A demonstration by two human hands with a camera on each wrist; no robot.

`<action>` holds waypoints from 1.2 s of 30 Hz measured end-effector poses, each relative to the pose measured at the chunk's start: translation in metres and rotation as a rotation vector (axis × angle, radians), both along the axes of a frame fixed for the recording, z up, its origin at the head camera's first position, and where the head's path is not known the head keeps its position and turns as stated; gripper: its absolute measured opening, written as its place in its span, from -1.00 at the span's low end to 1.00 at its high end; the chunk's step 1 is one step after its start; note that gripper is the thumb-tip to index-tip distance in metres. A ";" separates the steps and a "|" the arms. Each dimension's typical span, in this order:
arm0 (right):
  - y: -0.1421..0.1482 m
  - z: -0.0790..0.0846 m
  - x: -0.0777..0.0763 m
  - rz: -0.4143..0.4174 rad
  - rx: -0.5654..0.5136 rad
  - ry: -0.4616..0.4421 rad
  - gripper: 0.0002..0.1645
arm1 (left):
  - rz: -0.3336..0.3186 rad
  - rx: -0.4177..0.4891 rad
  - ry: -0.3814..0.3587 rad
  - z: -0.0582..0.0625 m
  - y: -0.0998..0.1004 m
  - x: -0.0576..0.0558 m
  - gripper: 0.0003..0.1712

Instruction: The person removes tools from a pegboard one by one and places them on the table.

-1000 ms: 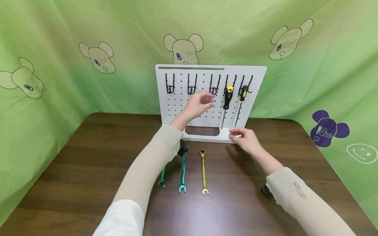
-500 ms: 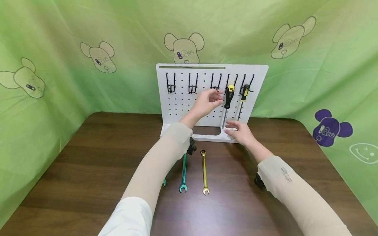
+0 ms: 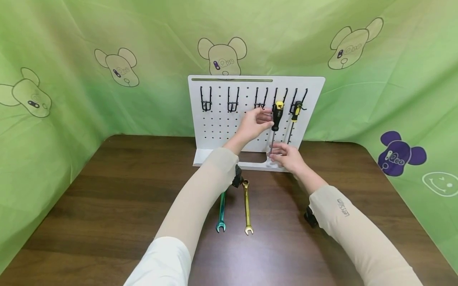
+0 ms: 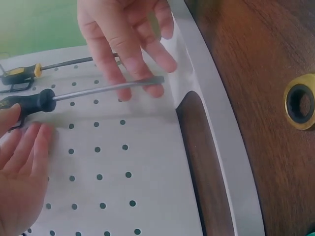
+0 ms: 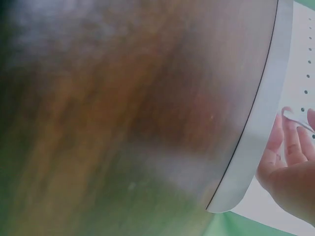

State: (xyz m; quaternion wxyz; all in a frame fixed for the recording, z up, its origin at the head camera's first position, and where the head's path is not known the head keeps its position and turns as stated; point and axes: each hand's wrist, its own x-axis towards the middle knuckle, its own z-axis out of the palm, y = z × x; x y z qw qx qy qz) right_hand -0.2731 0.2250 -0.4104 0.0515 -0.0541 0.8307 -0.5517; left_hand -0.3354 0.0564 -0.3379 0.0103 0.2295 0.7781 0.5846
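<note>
A large black-and-yellow screwdriver (image 3: 277,117) hangs from a hook on the white pegboard (image 3: 220,131). My left hand (image 3: 253,124) is at the left of its handle, fingers extended and thumb at the handle in the left wrist view; firm contact cannot be told. My right hand (image 3: 288,157) is beside the lower shaft, its fingers loosely spread; the shaft tip (image 4: 156,81) passes in front of them in the left wrist view. A smaller black-and-yellow screwdriver (image 3: 295,112) hangs on the hook to the right.
A gold wrench (image 3: 247,208) and a teal wrench (image 3: 221,214), partly covered by my left arm, lie on the brown table (image 3: 143,198). Several black hooks (image 3: 233,101) line the board. A green curtain (image 3: 161,99) surrounds the table.
My left hand has moved right, from the board's middle to the larger screwdriver's handle. The right hand has moved slightly up and left to its shaft. The left arm now covers the green wrench.
</note>
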 end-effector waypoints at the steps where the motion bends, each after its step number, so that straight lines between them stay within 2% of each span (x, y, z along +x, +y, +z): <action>1: 0.000 0.000 0.000 0.002 0.002 0.007 -0.48 | 0.001 -0.007 -0.006 0.000 0.000 0.000 -0.54; 7: -0.001 -0.001 0.003 0.006 0.064 0.068 -0.63 | 0.014 -0.056 -0.030 -0.002 0.004 0.002 -0.50; 14: -0.002 0.000 0.007 0.018 0.086 0.140 -0.67 | 0.035 -0.086 -0.016 0.002 0.008 0.005 -0.50; 26: -0.001 0.006 0.016 0.018 0.130 0.176 -0.71 | 0.041 -0.078 -0.025 0.002 0.009 0.008 -0.53; 36: 0.000 0.011 0.022 0.037 0.115 0.191 -0.73 | 0.029 -0.056 -0.024 0.003 0.008 0.013 -0.52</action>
